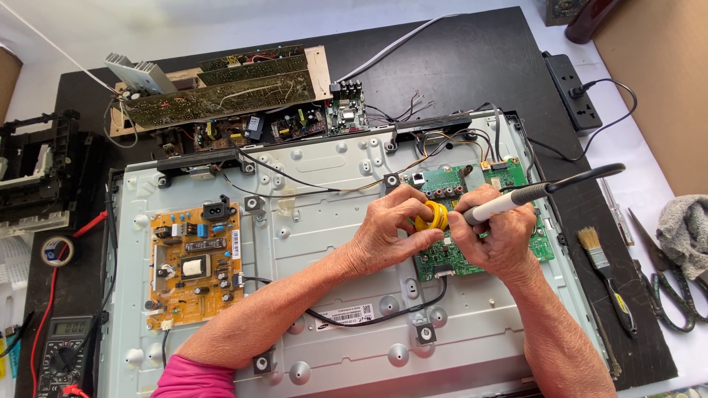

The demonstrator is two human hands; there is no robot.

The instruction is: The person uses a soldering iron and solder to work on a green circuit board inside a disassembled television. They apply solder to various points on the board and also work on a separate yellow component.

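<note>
My left hand (387, 232) pinches a small yellow round tin (434, 217) over the green circuit board (543, 247) on the right of the grey metal panel chassis (324, 250). My right hand (498, 239) grips a soldering iron (531, 194) like a pen, its white and grey shaft pointing left, with the tip at the yellow tin. The iron's black handle and cord run off to the upper right.
An orange power board (193, 265) is mounted on the chassis at left. Loose old circuit boards (221, 92) lie at the back. A power strip (573, 90), a paintbrush (606, 276), scissors (664, 284) and a grey rag (686, 225) lie to the right; a multimeter (63, 354) and tape roll (57, 250) to the left.
</note>
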